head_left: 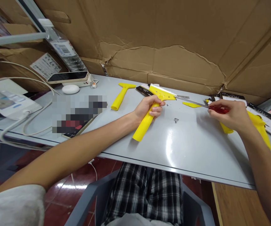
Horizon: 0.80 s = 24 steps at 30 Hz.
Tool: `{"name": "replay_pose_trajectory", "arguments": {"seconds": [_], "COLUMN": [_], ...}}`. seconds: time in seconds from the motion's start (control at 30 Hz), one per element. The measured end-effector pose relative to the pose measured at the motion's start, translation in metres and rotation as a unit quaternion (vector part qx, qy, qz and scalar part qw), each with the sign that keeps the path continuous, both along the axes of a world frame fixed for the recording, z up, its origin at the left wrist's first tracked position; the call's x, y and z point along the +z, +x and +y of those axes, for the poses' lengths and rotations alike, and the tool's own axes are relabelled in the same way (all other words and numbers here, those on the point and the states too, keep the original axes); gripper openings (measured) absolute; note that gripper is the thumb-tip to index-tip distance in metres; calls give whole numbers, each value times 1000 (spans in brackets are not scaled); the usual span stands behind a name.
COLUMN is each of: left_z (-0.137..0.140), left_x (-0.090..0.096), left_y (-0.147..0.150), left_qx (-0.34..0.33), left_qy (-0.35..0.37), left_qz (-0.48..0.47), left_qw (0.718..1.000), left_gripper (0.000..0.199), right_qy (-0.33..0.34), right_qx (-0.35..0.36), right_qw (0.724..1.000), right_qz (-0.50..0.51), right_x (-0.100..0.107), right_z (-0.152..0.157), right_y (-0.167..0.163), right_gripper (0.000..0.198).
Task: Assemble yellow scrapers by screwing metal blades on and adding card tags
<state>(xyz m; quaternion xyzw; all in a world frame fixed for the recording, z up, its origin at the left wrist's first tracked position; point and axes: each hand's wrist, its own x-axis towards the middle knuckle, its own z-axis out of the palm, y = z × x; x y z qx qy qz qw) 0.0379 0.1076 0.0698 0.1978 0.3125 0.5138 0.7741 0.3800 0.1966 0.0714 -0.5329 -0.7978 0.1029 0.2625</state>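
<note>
Left hand (153,108) fingers clamped round yellow scraper (143,126), head beyond them, long axis slanting away rightward; right hand (234,114) fingers pinched on screwdriver (220,110), tip left of them at scraper head's right end

Brown cardboard (173,28) backs a grey table (196,153) above red tiles (59,202).

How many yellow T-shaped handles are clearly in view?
2: one handle in the left hand, another handle lying on the table farther left. Yellow pieces partly hidden by the right hand may include more.
</note>
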Motion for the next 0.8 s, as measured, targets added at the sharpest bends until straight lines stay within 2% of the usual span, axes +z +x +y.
{"name": "replay_pose_trajectory", "arguments": {"seconds": [0.3,0.43,0.63,0.8], "left_z": [2,4,2,2], "left_x": [4,1,3,3], "left_y": [3,1,2,2], "left_qx": [19,25,37,30], "left_qy": [-32,-16,-3,-4], "left_qz": [23,39,43,48], "left_qw": [999,999,998,998], "left_gripper": [15,16,16,17], "right_qy": [31,-3,-40,-47], "right_qx": [-5,-16,4,0], "right_qw": [996,995,996,996], "right_qz": [-79,-97,-85,-75], "right_x": [0,-2,-4,-6], "right_z": [3,5,6,9], "right_y": [6,6,3,5], "right_gripper": [35,32,34,38]}}
